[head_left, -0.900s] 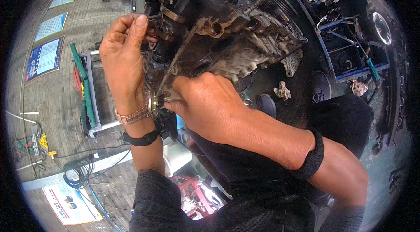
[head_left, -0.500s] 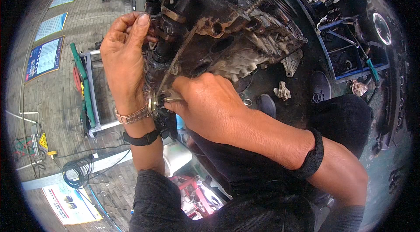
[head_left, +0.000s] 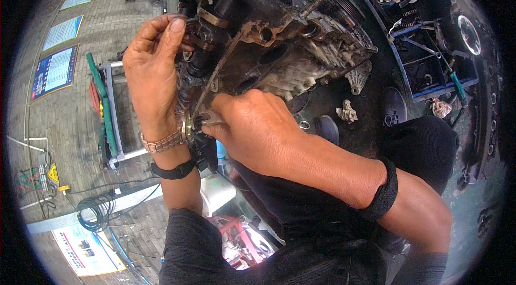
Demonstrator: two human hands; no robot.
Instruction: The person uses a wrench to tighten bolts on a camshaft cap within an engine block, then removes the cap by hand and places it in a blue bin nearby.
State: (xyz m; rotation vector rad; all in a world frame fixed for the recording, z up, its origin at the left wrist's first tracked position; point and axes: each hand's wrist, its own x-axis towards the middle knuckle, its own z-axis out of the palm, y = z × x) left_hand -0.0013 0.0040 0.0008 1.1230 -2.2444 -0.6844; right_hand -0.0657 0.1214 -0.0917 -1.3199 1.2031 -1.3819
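A greasy engine block (head_left: 264, 35) stands before me, with a dark shaft (head_left: 198, 63) with thick journals along its left side. My left hand (head_left: 153, 67) is beside that shaft, thumb and fingers curled together at its edge. Whatever the left fingertips hold, if anything, is hidden. Lower down, my right hand (head_left: 250, 129) is closed on a grey metal piece (head_left: 211, 118) with a forked end, just right of my left wrist. Most of this piece is covered by my fingers. A metal watch (head_left: 165, 141) circles my left wrist.
At the upper right, a blue-edged tray (head_left: 430, 93) holds tools and metal parts. Crumpled paper (head_left: 347, 112) lies on the floor near my shoes (head_left: 395, 106). A metal frame (head_left: 114, 118) with green padding stands left. A white bucket (head_left: 217, 194) is below my left forearm.
My left thumb and fingertips have shifted very slightly. My right hand and the engine block look the same.
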